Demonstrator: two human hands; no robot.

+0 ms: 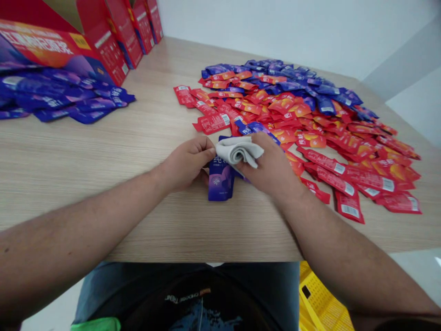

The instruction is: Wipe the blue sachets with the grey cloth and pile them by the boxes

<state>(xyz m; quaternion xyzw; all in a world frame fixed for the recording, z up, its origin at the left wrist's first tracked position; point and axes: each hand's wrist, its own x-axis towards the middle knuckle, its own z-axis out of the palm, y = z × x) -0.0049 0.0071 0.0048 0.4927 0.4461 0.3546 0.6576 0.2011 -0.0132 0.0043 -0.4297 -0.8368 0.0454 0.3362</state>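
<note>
Between my hands is a purple-blue sachet (221,181) with white print, held a little above or at the table near its front edge. My left hand (189,162) pinches the sachet's left side between thumb and fingers. A folded grey-white cloth (237,149) covers the sachet's upper right part. My right hand (270,164) is closed on this cloth, pressing it to the sachet; some of its fingers are hidden behind. Another purple sachet (255,127) lies just beyond the cloth, at the near edge of the pile.
A wide pile of red sachets (289,108) spreads to the right, with purple ones (325,89) behind. Purple sachets (58,94) lie at the left before an open red carton (79,50); more cartons stand behind. A yellow basket (324,299) is below the table edge (206,257).
</note>
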